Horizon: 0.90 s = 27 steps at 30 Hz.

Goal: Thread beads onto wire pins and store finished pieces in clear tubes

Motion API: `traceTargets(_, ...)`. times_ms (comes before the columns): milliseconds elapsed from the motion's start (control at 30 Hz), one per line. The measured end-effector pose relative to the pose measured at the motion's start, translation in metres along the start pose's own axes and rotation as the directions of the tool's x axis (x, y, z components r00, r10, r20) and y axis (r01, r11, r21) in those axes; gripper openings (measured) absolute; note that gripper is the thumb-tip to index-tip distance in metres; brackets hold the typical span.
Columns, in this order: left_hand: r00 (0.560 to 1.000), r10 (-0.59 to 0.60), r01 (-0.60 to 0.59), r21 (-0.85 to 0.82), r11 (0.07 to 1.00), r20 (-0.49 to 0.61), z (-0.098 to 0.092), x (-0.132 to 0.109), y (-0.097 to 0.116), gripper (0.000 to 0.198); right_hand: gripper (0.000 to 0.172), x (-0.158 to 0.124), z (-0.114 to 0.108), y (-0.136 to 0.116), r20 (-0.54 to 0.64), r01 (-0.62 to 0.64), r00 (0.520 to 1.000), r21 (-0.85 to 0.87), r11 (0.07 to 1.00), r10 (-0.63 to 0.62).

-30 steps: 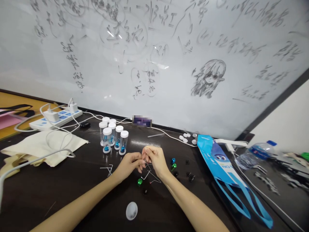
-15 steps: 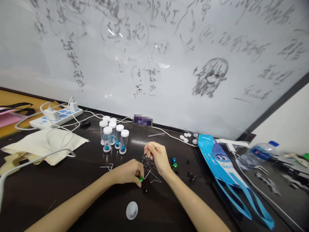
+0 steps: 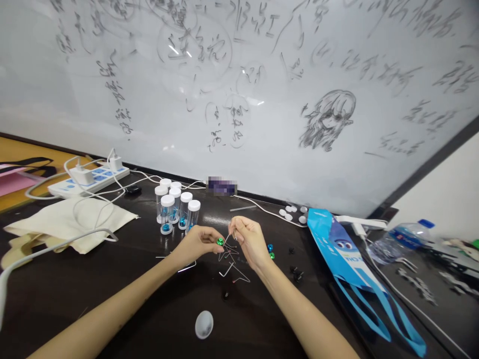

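Note:
My left hand (image 3: 200, 243) pinches a small green metal part (image 3: 220, 241), round with a hole in its face. Thumb and finger of my right hand (image 3: 250, 240) close on a thin bent wire (image 3: 226, 239) whose end points at the green part; whether it enters the hole I cannot tell. Beneath both hands lie several bent wires (image 3: 243, 274) and an L-shaped hex key (image 3: 226, 270). Right of my right hand sit a blue metal part (image 3: 270, 247) and another green one (image 3: 272, 256). A small black piece (image 3: 225, 295) rests nearer to me.
Several clear tubes (image 3: 167, 214) with white caps stand back left, blue parts inside. A frosted round cap (image 3: 204, 324) lies in front. Black bits (image 3: 297, 273), a blue bag (image 3: 325, 244) and a water bottle (image 3: 400, 240) are rightward; a cloth pouch (image 3: 75, 222) and power strip (image 3: 90, 180) leftward.
My left hand has risen from the table with the green part, coming level with my right hand. A wire now shows between my right fingers and that part.

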<state>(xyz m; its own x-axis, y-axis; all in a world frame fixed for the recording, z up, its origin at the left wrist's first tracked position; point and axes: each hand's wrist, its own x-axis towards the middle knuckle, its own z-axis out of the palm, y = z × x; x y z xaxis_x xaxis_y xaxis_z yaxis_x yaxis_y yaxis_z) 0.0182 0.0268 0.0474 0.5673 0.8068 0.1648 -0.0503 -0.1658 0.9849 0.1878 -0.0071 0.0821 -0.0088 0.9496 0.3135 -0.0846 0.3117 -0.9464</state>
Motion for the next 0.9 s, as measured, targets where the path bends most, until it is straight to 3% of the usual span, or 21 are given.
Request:
traceTargets(533, 0.993, -0.021, 0.034, -0.108, 0.994, 0.117, 0.010, -0.003, 0.001, 0.010, 0.041, -0.010, 0.012, -0.003, -0.030, 0.060, 0.998, -0.008, 0.998, -0.060)
traceTargets(900, 0.991, -0.002, 0.017, -0.110, 0.994, 0.133, 0.011, -0.004, 0.002, 0.010, 0.045, -0.009, 0.013, -0.002, -0.040, 0.075, 0.996, -0.027, 0.997, -0.076)
